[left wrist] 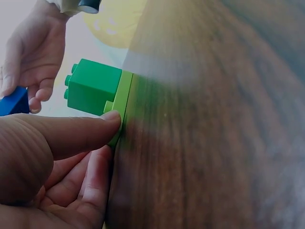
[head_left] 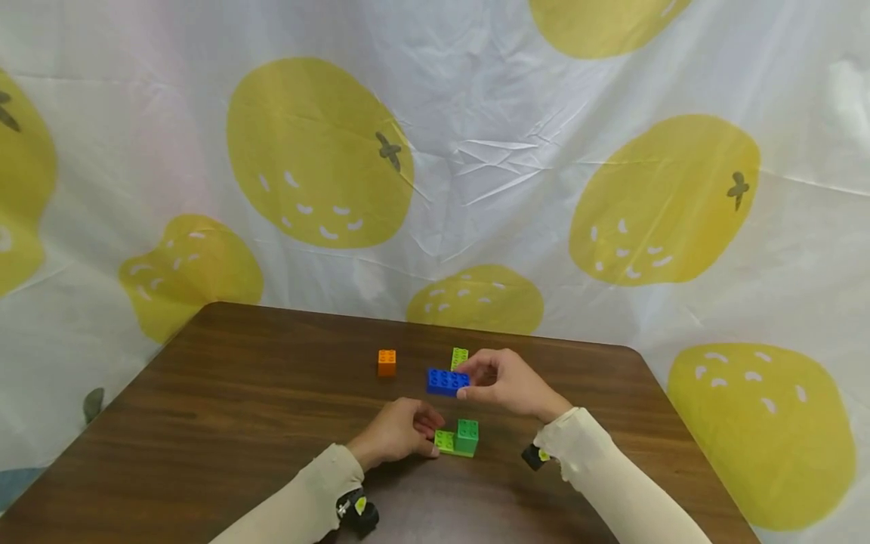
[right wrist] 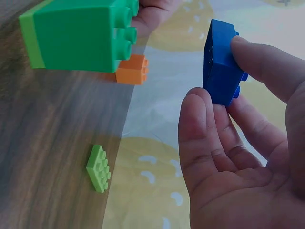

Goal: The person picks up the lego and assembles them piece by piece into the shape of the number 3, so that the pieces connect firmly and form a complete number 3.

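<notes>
Beneath both hands lies a dark brown table (head_left: 238,393) with streaked wood grain; beyond them hangs a creased white cloth (head_left: 489,91) printed with yellow fruit. The right hand (head_left: 513,385) pinches a blue brick (head_left: 445,381) between thumb and fingers, above the table: oblong, with two rows of round studs and a hollow underside. The left hand (head_left: 397,431) has its thumb and fingers clamped on the near-left end of a thin lime plate (head_left: 445,440), which carries a boxy green block (head_left: 467,434) at its far end from that hand. All look like smooth plastic. Beyond the left hand sits an orange block (head_left: 387,363); just past the right fingertips, a flat studded lime piece (head_left: 460,357).
</notes>
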Demonstrator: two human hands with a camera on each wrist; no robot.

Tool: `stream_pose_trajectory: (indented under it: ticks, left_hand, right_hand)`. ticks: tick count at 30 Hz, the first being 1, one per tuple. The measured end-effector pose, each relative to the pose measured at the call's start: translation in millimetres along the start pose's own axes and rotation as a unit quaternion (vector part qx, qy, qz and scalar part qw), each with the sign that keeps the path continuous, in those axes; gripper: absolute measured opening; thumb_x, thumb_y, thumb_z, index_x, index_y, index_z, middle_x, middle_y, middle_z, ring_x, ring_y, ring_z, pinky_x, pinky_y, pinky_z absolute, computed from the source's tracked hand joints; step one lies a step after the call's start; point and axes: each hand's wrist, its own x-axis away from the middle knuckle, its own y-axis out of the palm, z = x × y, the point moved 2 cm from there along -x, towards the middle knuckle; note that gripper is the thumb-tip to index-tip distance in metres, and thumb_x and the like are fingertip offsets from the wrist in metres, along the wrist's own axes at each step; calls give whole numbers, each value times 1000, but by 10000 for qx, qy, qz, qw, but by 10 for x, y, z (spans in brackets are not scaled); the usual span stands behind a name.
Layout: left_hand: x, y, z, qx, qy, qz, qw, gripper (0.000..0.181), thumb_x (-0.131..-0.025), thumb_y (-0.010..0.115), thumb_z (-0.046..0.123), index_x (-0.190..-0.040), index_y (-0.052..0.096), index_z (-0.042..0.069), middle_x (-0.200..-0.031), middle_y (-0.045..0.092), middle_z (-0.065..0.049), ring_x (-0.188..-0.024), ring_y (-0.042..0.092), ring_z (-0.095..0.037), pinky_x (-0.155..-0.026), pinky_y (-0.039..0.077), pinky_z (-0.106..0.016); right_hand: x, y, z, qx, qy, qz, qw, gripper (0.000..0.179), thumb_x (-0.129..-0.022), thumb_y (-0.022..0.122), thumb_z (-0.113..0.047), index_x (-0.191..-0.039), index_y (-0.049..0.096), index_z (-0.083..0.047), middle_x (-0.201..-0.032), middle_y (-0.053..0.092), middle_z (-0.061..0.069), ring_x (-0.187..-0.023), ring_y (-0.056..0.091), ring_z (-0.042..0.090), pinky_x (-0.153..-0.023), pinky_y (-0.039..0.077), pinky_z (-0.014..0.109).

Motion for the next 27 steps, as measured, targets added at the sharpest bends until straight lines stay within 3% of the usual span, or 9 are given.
stream_pose_trajectory:
  ticks: [16, 27]
  left_hand:
    - [-1, 6, -16, 12, 183, 24, 9998, 41, -74, 93, -2, -110, 75, -1, -102, 78, -10, -92, 73, -18, -84, 63, -36]
    - [-10, -5, -28, -31, 104, 55, 9999, 39, -75, 93, 0, -110, 76, 3, -101, 77, -6, -89, 70, -14, -82, 62, -32]
  right_hand:
    - [202, 20, 71, -38, 139, 112, 9998, 31, -89, 87, -29, -117, 77, -18, -92, 74, -2, -80, 70, 16, -72, 59, 29]
    - [302, 78, 111, -110, 208, 59, 9997, 30, -89, 87, -29, -115, 77, -17, -91, 74, -1, -80, 71, 16, -73, 60, 29]
